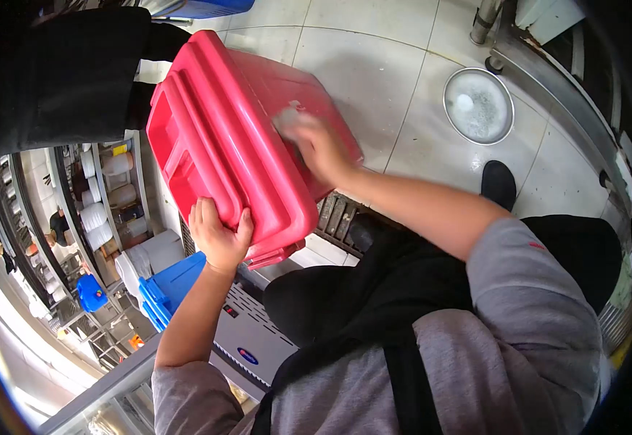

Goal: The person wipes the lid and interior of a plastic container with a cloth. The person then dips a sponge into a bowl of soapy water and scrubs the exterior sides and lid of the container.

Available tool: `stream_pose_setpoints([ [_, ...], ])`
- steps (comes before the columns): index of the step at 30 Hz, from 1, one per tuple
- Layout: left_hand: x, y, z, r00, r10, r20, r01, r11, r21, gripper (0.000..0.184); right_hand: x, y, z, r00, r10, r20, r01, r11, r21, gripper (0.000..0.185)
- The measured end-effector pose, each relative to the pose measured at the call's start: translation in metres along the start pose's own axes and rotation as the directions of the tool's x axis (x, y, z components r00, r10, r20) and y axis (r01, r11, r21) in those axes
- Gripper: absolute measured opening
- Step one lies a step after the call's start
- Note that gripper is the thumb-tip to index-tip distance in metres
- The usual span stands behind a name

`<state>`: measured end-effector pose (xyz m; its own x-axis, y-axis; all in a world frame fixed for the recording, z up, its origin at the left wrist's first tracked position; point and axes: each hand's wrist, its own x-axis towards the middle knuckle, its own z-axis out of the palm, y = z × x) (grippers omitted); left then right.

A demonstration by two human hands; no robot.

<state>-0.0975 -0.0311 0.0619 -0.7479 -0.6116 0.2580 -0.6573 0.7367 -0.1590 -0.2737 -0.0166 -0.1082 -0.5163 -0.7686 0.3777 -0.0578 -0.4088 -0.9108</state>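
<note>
A large red bin (294,80) with a ridged red lid (229,138) is tilted in front of me. My left hand (218,235) grips the lid's near left part, its fingers bent and the thumb pressed on the plastic. Against the bin's right side is my right hand (316,145), smeared by motion, with its fingers closed round a small greyish pad (285,117). The pad touches the red wall, where a pale patch shows; its exact kind is too blurred to tell.
A round metal basin (478,106) of foamy water stands on the tiled floor (359,72) at the right. Shelves with containers (98,217) are at the left, near a blue lid (174,286) and a grey appliance (254,333). Another person's dark clothing (62,80) shows at upper left.
</note>
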Motion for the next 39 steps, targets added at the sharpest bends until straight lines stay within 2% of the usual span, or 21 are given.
stream_pose_setpoints([
  [3, -0.001, -0.002, 0.001, 1.000, -0.017, 0.007, 0.017, 1.000, -0.025, 0.044, 0.015, -0.008, -0.003, 0.985, 0.120, 0.126, -0.129, 0.989, 0.067, 0.025],
  [4, -0.001, -0.002, 0.000, 1.000, -0.020, 0.003, 0.020, 1.000, -0.022, 0.044, -0.026, -0.015, 0.001, 0.995, 0.100, 0.029, -0.097, 0.991, -0.091, 0.030],
  [5, 0.000, 0.000, -0.003, 1.000, -0.022, 0.021, 0.022, 1.000, -0.013, 0.044, -0.049, -0.031, -0.009, 0.995, 0.089, 0.035, -0.090, 0.995, 0.034, 0.029],
  [8, 0.001, 0.000, -0.001, 0.998, -0.042, 0.040, 0.044, 0.998, -0.043, 0.043, -0.092, -0.052, -0.033, 0.960, 0.178, 0.214, -0.199, 0.977, 0.080, 0.029],
  [10, 0.000, 0.000, -0.001, 0.996, -0.058, 0.061, 0.059, 0.998, -0.010, 0.043, -0.050, -0.019, -0.004, 0.997, -0.057, -0.042, 0.063, 0.984, 0.168, 0.028],
  [12, 0.000, 0.003, 0.000, 0.997, -0.067, 0.048, 0.067, 0.998, -0.010, 0.043, 0.023, -0.010, 0.009, 1.000, -0.020, -0.009, 0.019, 0.999, -0.038, 0.028],
  [16, 0.001, 0.000, -0.007, 0.996, -0.069, 0.061, 0.071, 0.997, -0.015, 0.041, 0.025, 0.000, 0.023, 0.998, 0.067, 0.002, -0.067, 0.998, -0.004, 0.033],
  [18, 0.003, -0.006, -0.009, 0.966, -0.192, 0.171, 0.230, 0.943, -0.240, 0.039, -0.040, -0.032, 0.003, 0.987, 0.158, 0.014, -0.154, 0.976, -0.153, 0.039],
  [19, 0.018, -0.002, -0.013, 0.948, -0.279, 0.153, 0.318, 0.807, -0.498, 0.030, -0.064, -0.040, -0.010, 0.974, 0.201, 0.104, -0.192, 0.977, -0.097, 0.043],
  [20, 0.034, -0.009, -0.016, 0.849, -0.472, 0.238, 0.505, 0.592, -0.628, 0.021, -0.081, -0.046, -0.019, 0.964, 0.226, 0.137, -0.217, 0.973, -0.079, 0.049],
  [21, 0.059, -0.023, -0.014, 0.939, -0.343, 0.024, 0.313, 0.826, -0.468, 0.020, -0.093, -0.045, -0.017, 0.959, 0.267, 0.097, -0.263, 0.963, -0.054, 0.052],
  [24, 0.146, -0.052, 0.003, 0.993, -0.076, -0.090, 0.065, 0.991, -0.113, 0.039, -0.111, -0.042, -0.009, 0.941, 0.338, -0.023, -0.338, 0.940, -0.035, 0.058],
  [27, 0.187, -0.063, 0.041, 0.999, 0.007, -0.040, -0.008, 0.999, -0.032, 0.045, -0.103, -0.056, -0.014, 0.937, 0.349, 0.029, -0.350, 0.937, 0.010, 0.051],
  [29, 0.192, -0.062, 0.057, 0.986, -0.011, 0.169, 0.000, 0.998, 0.063, 0.050, -0.116, -0.016, -0.010, 0.920, 0.391, 0.003, -0.391, 0.920, -0.009, 0.046],
  [31, 0.197, -0.075, 0.067, 0.981, 0.064, 0.184, -0.074, 0.996, 0.047, 0.049, -0.122, 0.061, -0.008, 0.726, 0.643, -0.243, -0.687, 0.689, -0.231, 0.033],
  [33, 0.198, -0.076, 0.069, 0.984, 0.071, 0.164, -0.076, 0.997, 0.026, 0.047, -0.106, 0.130, -0.032, 0.282, 0.959, -0.010, -0.959, 0.282, -0.012, 0.030],
  [34, 0.199, -0.083, 0.071, 0.980, 0.084, 0.183, -0.083, 0.996, -0.012, 0.047, -0.145, 0.219, -0.032, 0.512, 0.856, 0.072, -0.851, 0.517, -0.094, 0.028],
  [35, 0.201, -0.085, 0.071, 0.978, 0.053, 0.202, -0.049, 0.998, -0.028, 0.047, -0.125, 0.232, -0.044, 0.486, 0.847, 0.216, -0.824, 0.527, -0.209, 0.027],
  [36, 0.201, -0.087, 0.070, 0.973, 0.024, 0.228, -0.015, 0.999, -0.042, 0.047, -0.113, 0.221, -0.045, 0.470, 0.856, 0.214, -0.834, 0.511, -0.210, 0.027],
  [38, 0.198, -0.090, 0.074, 0.984, 0.044, 0.175, -0.049, 0.998, 0.027, 0.047, -0.082, 0.192, -0.041, 0.565, 0.794, 0.227, -0.500, 0.548, -0.671, 0.026],
  [39, 0.198, -0.092, 0.076, 0.987, 0.050, 0.153, -0.054, 0.998, 0.018, 0.046, -0.094, 0.164, -0.037, 0.819, 0.563, 0.113, -0.369, 0.667, -0.647, 0.025],
])
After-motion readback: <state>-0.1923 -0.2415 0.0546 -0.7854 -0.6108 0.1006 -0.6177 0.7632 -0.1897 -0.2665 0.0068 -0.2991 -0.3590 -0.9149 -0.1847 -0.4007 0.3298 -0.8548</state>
